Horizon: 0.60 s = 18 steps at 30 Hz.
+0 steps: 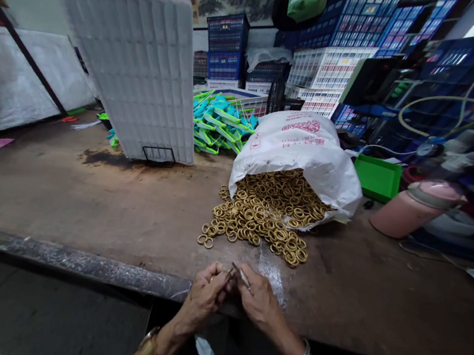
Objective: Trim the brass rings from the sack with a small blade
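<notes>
Close together at the table's front edge are my left hand (207, 290) and my right hand (260, 300), both closed. Between the left fingers shows a bit of a gold-coloured ring (213, 278), mostly hidden by them. My right hand grips a slim knife-like tool (242, 275), its dark tip pointing at the left fingertips. Just beyond the hands, a heap of gold-coloured rings (252, 219) spreads on the table from the open mouth of a white woven sack (300, 142) lying on its side.
The brown table (146, 211) carries a tall white ribbed panel (141, 72) on a black wire stand, a pile of green and blue plastic parts (221, 121), a green tray (376, 178) and a pink bottle (414, 208). Stacked blue crates (226, 47) stand behind.
</notes>
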Available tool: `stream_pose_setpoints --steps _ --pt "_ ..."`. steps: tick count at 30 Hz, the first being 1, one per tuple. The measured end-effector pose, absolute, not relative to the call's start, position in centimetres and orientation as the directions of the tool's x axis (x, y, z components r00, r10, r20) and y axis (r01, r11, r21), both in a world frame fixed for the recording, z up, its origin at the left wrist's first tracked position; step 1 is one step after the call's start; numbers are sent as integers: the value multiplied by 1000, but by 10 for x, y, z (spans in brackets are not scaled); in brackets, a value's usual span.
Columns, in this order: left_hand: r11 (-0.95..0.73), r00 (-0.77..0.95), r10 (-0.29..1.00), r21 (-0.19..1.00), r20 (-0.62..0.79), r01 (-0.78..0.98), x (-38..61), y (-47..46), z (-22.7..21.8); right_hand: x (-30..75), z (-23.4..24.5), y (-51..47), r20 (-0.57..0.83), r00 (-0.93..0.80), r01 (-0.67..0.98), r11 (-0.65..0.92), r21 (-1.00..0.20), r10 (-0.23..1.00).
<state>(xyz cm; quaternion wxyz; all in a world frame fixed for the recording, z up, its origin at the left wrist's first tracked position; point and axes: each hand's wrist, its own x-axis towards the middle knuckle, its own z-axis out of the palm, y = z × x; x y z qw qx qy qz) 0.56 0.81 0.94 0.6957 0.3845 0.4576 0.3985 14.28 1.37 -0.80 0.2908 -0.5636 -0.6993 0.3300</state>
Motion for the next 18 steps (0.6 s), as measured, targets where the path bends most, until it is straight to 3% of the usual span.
stream_pose_setpoints --steps 3,12,18 --pt "387 255 908 900 -333 -202 9 8 15 145 -12 8 22 -271 675 206 -708 962" --pt "317 254 924 944 -287 -87 5 1 16 147 -15 8 11 -286 827 253 -502 958" --pt "350 513 797 936 -318 38 8 -32 38 168 -13 20 9 -99 941 97 -324 995"
